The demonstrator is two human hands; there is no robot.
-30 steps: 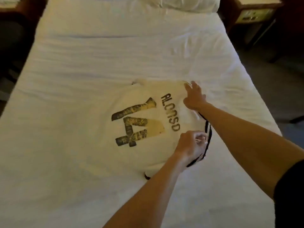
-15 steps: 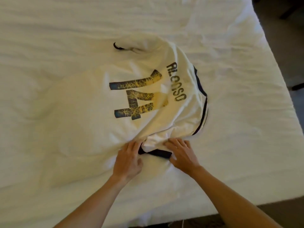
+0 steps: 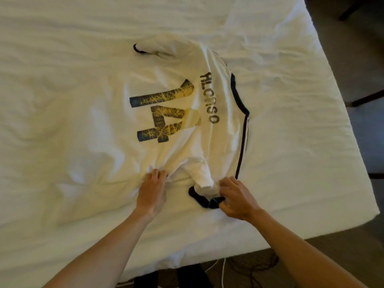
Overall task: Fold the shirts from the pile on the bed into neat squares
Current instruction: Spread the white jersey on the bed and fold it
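Both hands shifted apart — left hand (image 3: pixel 152 191) bunches jersey (image 3: pixel 182 113) fabric, right hand (image 3: pixel 235 196) pinches its sleeve cuff (image 3: pixel 204 201).

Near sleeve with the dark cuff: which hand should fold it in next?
Right, probably. The right hand already pinches the dark cuff of the near sleeve; the left hand grips bunched shirt fabric beside it.

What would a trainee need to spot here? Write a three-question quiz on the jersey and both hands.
1. True or false: the white jersey lies with its printed number facing up.
2. What does the right hand pinch? A) collar B) dark-trimmed sleeve cuff C) bed sheet
3. The left hand grips bunched ____ fabric.

Key: 1 true; 2 B; 3 jersey.
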